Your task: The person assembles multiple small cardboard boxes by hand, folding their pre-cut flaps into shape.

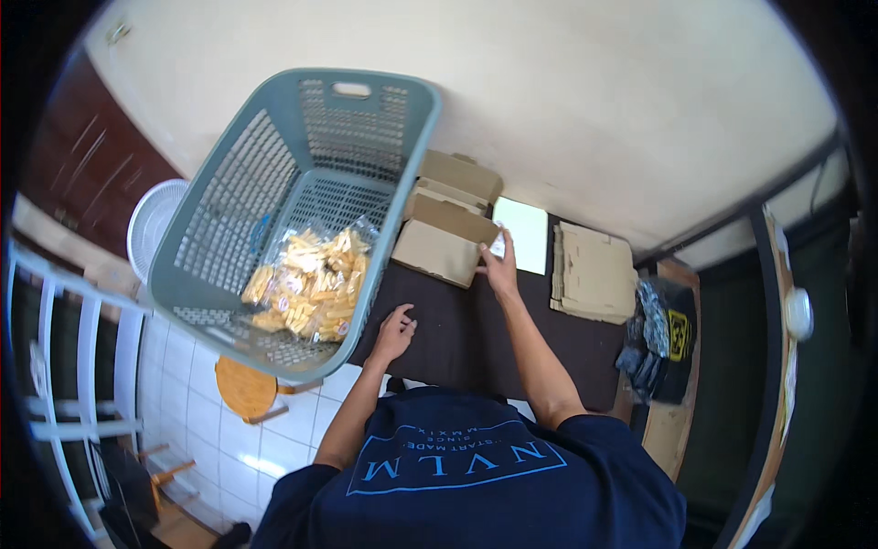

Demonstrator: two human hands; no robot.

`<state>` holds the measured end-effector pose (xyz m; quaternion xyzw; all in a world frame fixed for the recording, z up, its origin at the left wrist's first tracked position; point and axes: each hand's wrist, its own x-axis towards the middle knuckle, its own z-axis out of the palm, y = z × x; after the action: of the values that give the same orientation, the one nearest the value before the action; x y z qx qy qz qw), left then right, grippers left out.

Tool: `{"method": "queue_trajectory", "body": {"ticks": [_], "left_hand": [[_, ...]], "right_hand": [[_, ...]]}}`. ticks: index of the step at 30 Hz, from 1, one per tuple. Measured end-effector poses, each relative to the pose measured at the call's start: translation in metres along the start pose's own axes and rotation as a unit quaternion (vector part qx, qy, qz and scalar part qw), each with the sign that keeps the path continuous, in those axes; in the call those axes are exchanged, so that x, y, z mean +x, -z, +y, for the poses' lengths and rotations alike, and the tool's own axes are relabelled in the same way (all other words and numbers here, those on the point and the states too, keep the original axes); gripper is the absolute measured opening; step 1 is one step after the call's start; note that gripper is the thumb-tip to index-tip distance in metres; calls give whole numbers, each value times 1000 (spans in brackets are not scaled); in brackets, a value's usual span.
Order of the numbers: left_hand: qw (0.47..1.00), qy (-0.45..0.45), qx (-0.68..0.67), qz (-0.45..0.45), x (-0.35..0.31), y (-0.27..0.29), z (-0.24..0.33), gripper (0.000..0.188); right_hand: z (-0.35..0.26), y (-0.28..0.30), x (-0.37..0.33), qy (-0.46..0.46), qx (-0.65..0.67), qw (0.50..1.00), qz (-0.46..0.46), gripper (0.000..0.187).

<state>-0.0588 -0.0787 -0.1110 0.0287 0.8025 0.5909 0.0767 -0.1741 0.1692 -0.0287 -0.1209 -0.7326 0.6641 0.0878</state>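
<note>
An open brown cardboard box [439, 240] lies on the dark tabletop, its lid raised toward the wall. At the box's right end is my right hand [497, 265], fingers closed around a small whitish thing too small to name. My left hand [394, 336] hovers over the table's near left part, beside the basket, with its fingers loosely bent, apart and holding nothing. A large grey-green plastic basket [306, 361] stands to the left. Inside its near end lie several clear bags of pale yellow stick-shaped pieces [315, 284].
A pale green-white sheet [526, 233] lies right of the box, followed by a stack of flattened cardboard boxes [593, 274]. Dark plastic packages [663, 339] sit at the table's right end. A round wooden stool [245, 389] stands below the basket; a white wall is behind.
</note>
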Motion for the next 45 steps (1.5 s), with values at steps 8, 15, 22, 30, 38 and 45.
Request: {"method": "queue_trajectory", "body": {"ticks": [8,15,22,30,38,45], "left_hand": [[995,58,-69,-38,2,1,-19,16],[976,-34,186,-104,10,-2,20,11],[958,-19,260,-117,19,-29,31,11],[987,-39,144,-63,-14,-141,61,13],[990,-7,120,-77,-45,-238,94,13],[994,71,66,-43,-51,-238,84,15]], "right_hand": [[64,125,-135,-165,-31,979,114,19],[46,200,-253,-262,155,893,332,29],[44,274,-218,-198,67,883,420,28],[47,347,-64,-83,-272,918,277,31],[58,266,0,-7,-445,894,58,58],[49,248,23,-87,-495,864,26,51]]}}
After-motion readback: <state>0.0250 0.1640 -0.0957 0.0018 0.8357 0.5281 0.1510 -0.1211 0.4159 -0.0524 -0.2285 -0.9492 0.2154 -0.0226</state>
